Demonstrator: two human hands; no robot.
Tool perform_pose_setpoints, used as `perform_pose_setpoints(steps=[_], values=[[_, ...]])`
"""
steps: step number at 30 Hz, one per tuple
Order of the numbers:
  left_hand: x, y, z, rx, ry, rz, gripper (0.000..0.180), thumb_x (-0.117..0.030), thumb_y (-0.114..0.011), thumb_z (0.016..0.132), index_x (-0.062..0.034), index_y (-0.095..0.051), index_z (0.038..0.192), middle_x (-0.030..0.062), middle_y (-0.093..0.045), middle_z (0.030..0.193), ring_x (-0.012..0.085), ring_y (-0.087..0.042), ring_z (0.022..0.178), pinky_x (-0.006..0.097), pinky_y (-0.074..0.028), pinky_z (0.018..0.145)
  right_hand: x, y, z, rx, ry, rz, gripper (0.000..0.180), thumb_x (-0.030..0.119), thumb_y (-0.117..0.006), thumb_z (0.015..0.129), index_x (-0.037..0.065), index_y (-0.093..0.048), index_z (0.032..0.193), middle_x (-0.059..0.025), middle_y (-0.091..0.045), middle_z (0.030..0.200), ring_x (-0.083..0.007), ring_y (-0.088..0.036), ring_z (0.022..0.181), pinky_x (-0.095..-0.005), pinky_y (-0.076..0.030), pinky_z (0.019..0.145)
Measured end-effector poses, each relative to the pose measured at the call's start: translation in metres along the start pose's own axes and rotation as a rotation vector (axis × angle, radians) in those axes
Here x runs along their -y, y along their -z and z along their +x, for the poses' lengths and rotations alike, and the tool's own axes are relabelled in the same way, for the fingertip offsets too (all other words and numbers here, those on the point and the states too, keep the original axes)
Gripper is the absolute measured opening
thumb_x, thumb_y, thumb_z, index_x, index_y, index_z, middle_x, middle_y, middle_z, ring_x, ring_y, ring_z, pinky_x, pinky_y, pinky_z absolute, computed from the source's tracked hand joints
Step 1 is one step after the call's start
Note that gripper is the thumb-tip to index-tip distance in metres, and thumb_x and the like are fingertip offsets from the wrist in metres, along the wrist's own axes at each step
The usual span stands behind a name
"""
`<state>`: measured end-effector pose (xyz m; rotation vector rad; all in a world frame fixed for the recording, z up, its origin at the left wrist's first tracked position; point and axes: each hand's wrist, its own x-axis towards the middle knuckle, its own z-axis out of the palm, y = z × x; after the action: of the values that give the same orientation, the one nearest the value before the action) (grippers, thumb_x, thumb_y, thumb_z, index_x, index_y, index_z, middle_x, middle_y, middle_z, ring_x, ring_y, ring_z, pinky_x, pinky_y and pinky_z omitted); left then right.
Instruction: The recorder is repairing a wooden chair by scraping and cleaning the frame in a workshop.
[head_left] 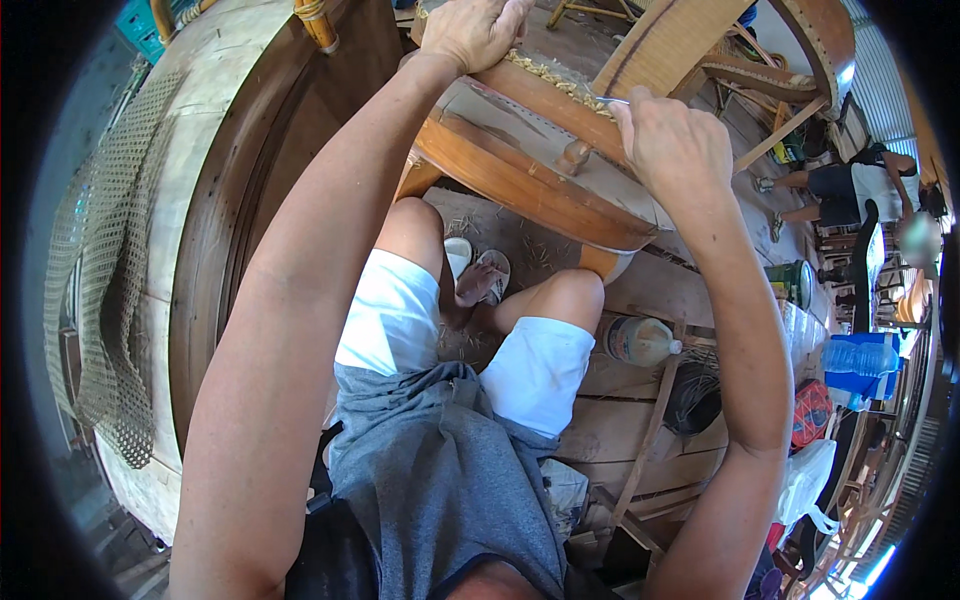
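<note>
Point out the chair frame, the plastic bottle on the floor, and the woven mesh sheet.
chair frame (520, 185), head view, curved wooden rail.
plastic bottle (635, 340), head view, its body.
woven mesh sheet (110, 300), head view, hanging middle part.

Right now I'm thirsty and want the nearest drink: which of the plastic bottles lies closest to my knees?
The clear bottle lying on its side on the wooden floor beside your right knee; the blue-tinted bottle lies farther right.

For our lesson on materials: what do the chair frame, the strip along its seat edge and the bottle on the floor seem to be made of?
The chair frame looks like glossy varnished wood: orange-brown with visible grain. The strip seems pale woven cane or rattan, frayed into fibres. The bottle is probably clear plastic with a white cap. The thin tool in the right hand looks like bright metal.
</note>
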<state>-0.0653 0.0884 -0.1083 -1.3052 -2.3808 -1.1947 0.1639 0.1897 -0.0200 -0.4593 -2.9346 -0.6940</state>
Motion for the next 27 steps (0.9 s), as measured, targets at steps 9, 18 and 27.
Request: perform_pose_setpoints(steps=[9,18,27], values=[[0.004,-0.002,-0.001,-0.051,-0.063,-0.024,0.060,-0.045,-0.034,0.105,-0.0124,-0.072,0.072,0.0101,-0.070,0.070,0.0347,-0.069,0.075,0.044,-0.053,0.074,0.006,0.023,0.016,-0.014,0.212,-0.183,0.026,0.026,-0.058,0.094,0.008,-0.073,0.083,-0.0151,-0.072,0.077,-0.0316,-0.072,0.072,-0.0420,-0.057,0.069],[0.035,-0.012,-0.004,-0.089,-0.079,-0.094,0.057,-0.043,-0.035,0.105,-0.0124,-0.069,0.071,0.0119,-0.070,0.072,0.0357,-0.068,0.075,0.045,-0.052,0.073,0.020,0.028,0.034,0.067,0.384,-0.351,0.017,0.020,-0.064,0.088,0.017,-0.077,0.078,-0.0023,-0.073,0.073,-0.0188,-0.072,0.074,-0.0343,-0.050,0.064],[-0.010,-0.028,0.011,0.109,0.105,0.131,0.055,-0.054,-0.032,0.102,-0.0201,-0.076,0.105,0.0158,-0.073,0.100,0.0364,-0.069,0.095,0.048,-0.053,0.086,-0.021,0.025,0.047,0.153,0.591,-0.317,0.020,0.031,-0.065,0.084,0.017,-0.075,0.073,-0.0096,-0.072,0.073,-0.0229,-0.072,0.076,-0.0390,-0.058,0.065]])
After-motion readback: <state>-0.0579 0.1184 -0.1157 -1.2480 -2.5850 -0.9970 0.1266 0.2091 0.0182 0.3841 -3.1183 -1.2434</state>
